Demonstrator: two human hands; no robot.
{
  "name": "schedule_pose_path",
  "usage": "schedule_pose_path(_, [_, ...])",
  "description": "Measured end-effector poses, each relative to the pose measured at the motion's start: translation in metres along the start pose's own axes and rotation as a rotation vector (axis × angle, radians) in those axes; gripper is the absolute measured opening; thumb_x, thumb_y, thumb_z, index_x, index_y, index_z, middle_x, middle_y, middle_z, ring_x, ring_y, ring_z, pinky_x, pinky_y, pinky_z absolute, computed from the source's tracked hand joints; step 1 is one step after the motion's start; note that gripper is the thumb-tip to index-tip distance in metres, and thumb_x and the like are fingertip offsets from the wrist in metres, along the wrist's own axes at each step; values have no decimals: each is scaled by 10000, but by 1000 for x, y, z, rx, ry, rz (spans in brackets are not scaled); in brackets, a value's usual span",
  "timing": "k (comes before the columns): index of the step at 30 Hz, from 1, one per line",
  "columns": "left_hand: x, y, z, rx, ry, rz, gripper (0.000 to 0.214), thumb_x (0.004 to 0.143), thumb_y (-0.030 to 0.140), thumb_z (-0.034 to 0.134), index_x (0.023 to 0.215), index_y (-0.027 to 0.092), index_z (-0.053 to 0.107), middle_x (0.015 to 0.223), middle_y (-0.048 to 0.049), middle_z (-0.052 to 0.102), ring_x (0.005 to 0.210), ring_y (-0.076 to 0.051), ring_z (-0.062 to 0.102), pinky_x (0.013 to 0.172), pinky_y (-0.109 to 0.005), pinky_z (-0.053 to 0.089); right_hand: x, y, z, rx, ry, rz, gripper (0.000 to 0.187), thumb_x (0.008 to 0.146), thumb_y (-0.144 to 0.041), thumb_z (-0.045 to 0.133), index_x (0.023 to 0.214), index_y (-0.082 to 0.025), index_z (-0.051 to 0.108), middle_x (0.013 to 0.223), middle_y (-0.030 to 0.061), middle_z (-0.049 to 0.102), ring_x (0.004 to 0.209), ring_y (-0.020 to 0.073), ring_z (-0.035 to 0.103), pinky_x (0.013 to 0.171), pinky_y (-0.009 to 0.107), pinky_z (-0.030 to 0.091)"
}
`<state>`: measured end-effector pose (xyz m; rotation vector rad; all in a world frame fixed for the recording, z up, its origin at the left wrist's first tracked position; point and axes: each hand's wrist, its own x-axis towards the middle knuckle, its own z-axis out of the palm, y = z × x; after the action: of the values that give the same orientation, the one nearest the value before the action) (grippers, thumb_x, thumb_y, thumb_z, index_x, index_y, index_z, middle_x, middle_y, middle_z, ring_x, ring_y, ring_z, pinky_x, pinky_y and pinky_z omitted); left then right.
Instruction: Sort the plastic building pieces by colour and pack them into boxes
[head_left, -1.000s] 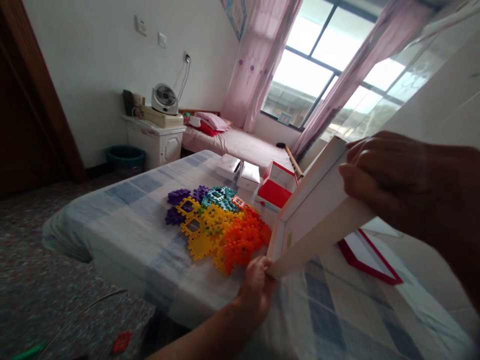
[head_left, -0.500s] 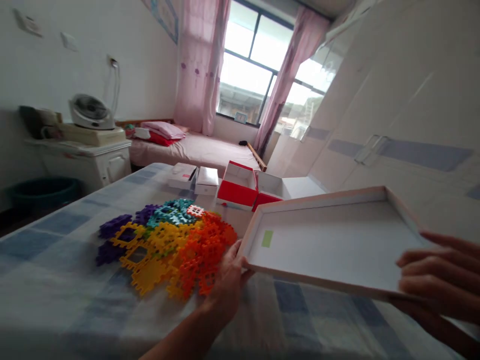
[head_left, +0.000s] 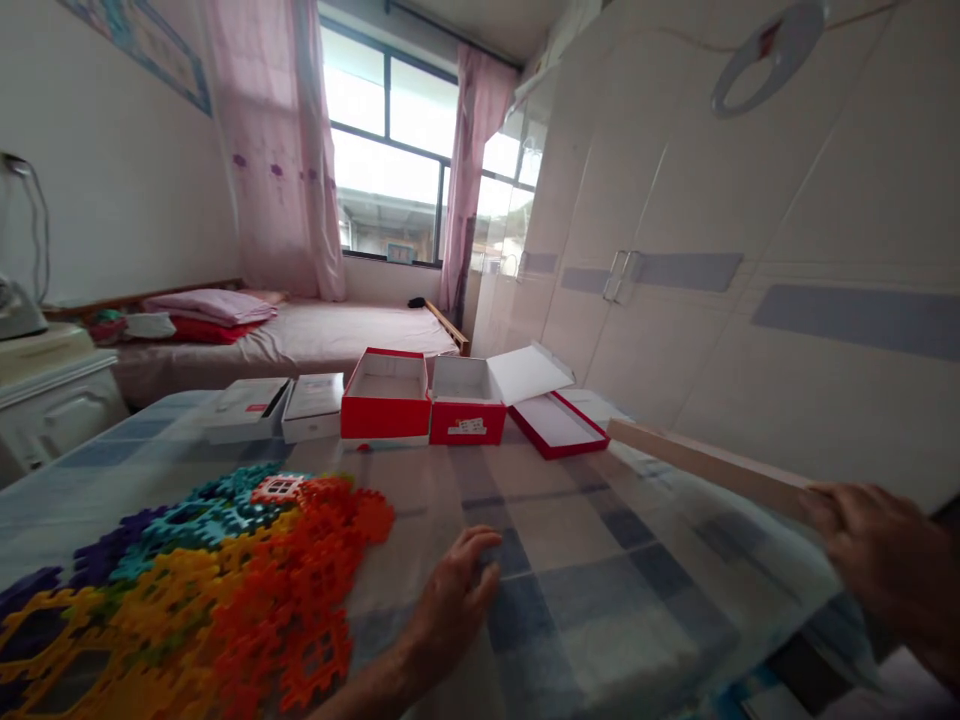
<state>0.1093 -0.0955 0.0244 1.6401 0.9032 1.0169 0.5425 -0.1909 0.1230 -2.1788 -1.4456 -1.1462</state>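
My right hand (head_left: 889,555) grips the near end of a shallow white box lid (head_left: 705,462), which is tilted up so that mostly one long side shows, at the table's right edge. My left hand (head_left: 454,595) is empty above the checked tablecloth, its fingers loosely bent and the thumb apart from them. To its left lies a heap of plastic interlocking building pieces (head_left: 300,570) in orange, yellow, teal and purple. A white window-shaped piece (head_left: 279,487) rests on top of the heap.
Along the table's far side stand two white boxes (head_left: 247,405), two red open-topped boxes (head_left: 386,415) and a shallow red tray-like lid (head_left: 562,425). Beyond are a bed (head_left: 337,335) and a white wardrobe (head_left: 675,350). A checked cloth (head_left: 585,560) covers the table.
My left hand has let go of the box lid. My right hand has carried the lid to the right and tipped it up. The view has turned right.
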Motion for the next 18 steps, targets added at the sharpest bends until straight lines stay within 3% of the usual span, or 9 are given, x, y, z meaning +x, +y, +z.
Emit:
schedule_pose_path(7, [-2, -19, -6, 159, -29, 93, 259, 795, 203, 494, 988, 214, 666, 1127, -82, 634, 1064, -205, 584, 939, -307, 446, 23, -38, 85, -33, -74, -16, 271, 873, -271, 342, 798, -177, 585, 815, 191, 626, 771, 321, 578, 747, 453, 386])
schedule_pose_path(11, [-3, -33, -5, 188, 15, 134, 255, 799, 201, 490, 992, 216, 656, 1132, -81, 634, 1065, -200, 587, 925, -296, 462, 30, -58, 132, 107, -253, 116, 296, 857, -217, 329, 837, -185, 622, 908, 154, 646, 863, 302, 573, 830, 530, 331])
schedule_pose_path(15, [-1, -51, -4, 237, -36, 199, 283, 789, 181, 498, 1027, 234, 642, 1159, -78, 624, 1067, -202, 592, 918, -285, 470, 43, -78, 163, 219, -469, 231, 333, 860, -284, 323, 890, -194, 643, 1046, 124, 647, 1009, 312, 529, 899, 605, 265])
schedule_pose_path(18, [0, -54, -5, 243, -72, 222, 311, 772, 172, 505, 1045, 243, 635, 1165, -73, 623, 1060, -203, 597, 902, -280, 480, 59, -93, 180, 263, -476, 247, 380, 859, -306, 305, 950, -197, 658, 1080, 125, 643, 1029, 315, 528, 915, 615, 252])
